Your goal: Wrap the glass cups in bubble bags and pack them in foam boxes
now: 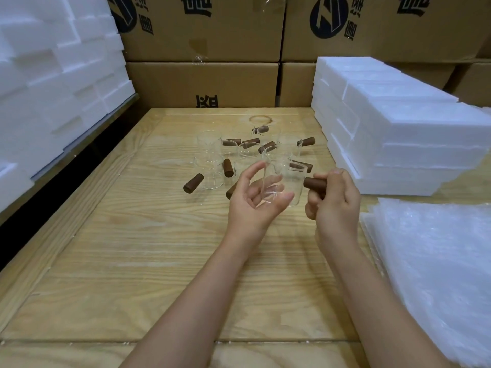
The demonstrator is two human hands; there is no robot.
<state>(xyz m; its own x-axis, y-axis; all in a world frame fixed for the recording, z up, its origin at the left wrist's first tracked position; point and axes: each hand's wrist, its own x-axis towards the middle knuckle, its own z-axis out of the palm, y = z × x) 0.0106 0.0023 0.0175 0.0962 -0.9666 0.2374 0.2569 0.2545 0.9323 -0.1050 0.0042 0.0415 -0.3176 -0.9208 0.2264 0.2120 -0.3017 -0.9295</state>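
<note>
— While the person's right hand (334, 203) curls round the brown wooden handle (314, 183) of a glass cup (281, 187), what is the left hand (255, 200) doing?

— It sits palm up just beside the glass, fingers spread wide and loosely curved, with the thumb lying along the cup's lower edge. Through the clear glass it cannot be told whether that hand bears any weight.

— And where is that cup?

— Between the two hands, held over the middle of the bench (132, 235), its handle pointing right into the gripping fingers.

— The remaining glassware?

— The other cups (210, 168), each with the same brown handle, stand in a loose cluster farther back on the bench, their handles pointing every way.

— Packing material?

— A pile of bubble bags (438, 261) lies at the right edge, near the right forearm. Behind it rises a stack of white foam boxes (398, 128). More foam blocks (53, 75) are heaped on the left, and printed brown cartons (202, 81) form a wall at the back.
</note>
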